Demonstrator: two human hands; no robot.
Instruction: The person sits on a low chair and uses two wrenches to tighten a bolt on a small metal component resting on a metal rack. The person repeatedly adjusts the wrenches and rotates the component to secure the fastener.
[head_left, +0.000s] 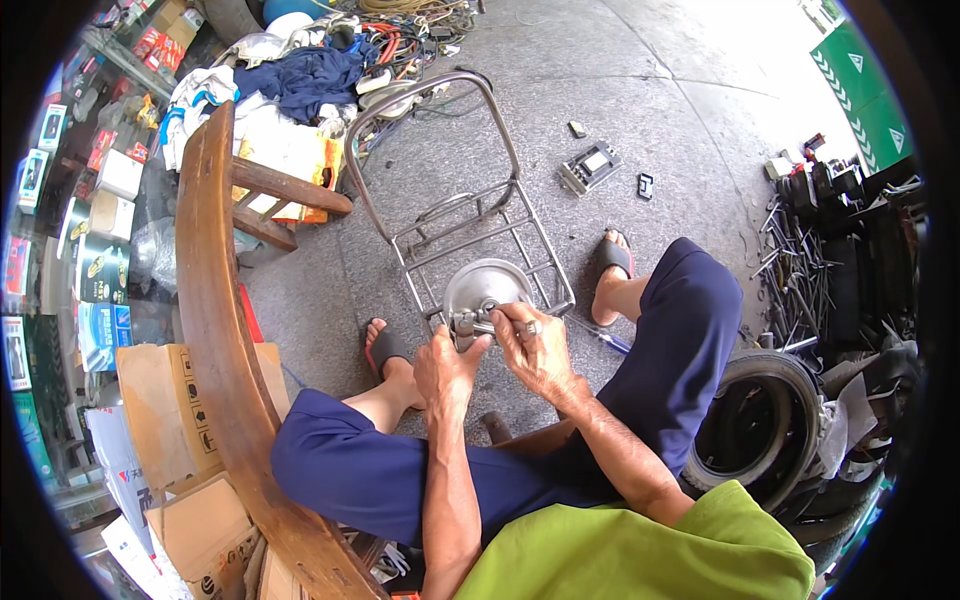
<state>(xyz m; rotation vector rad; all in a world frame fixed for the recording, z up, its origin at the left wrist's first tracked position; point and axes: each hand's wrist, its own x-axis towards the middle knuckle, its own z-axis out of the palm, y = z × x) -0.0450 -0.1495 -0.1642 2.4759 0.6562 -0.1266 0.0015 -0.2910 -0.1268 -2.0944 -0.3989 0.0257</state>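
Seated over my knees, my left hand (445, 365) grips the round metal hub (485, 290) steady while my right hand (530, 345) pinches its small fitting (470, 325), above the steel rack (470, 215) on the floor.

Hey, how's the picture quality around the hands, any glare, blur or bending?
Head view: both hands, left hand and right hand, and the round metal disc are sharp; daylight blows out the concrete floor top right; fisheye bends the wooden chair back.
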